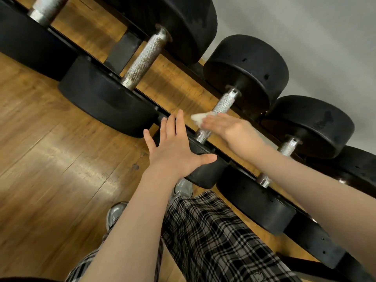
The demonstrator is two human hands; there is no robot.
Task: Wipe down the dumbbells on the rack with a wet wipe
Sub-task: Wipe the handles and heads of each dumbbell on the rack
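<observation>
Several black dumbbells with knurled steel handles lie across a black rack point(126, 49). My left hand point(175, 147) lies flat with spread fingers on the near head of the middle dumbbell point(246, 72). My right hand point(232, 129) is over that dumbbell's handle point(223, 102) and holds a crumpled white wet wipe point(200, 118) against it; the hand is blurred. The wipe sticks out past the fingertips on the left. A bigger dumbbell point(142, 60) lies to the left, a smaller one point(311, 123) to the right.
A wooden floor point(50, 149) spreads under and in front of the rack. A grey wall point(315, 37) stands behind it. My plaid trousers point(213, 237) and grey shoes point(116, 212) are close to the rack's front rail.
</observation>
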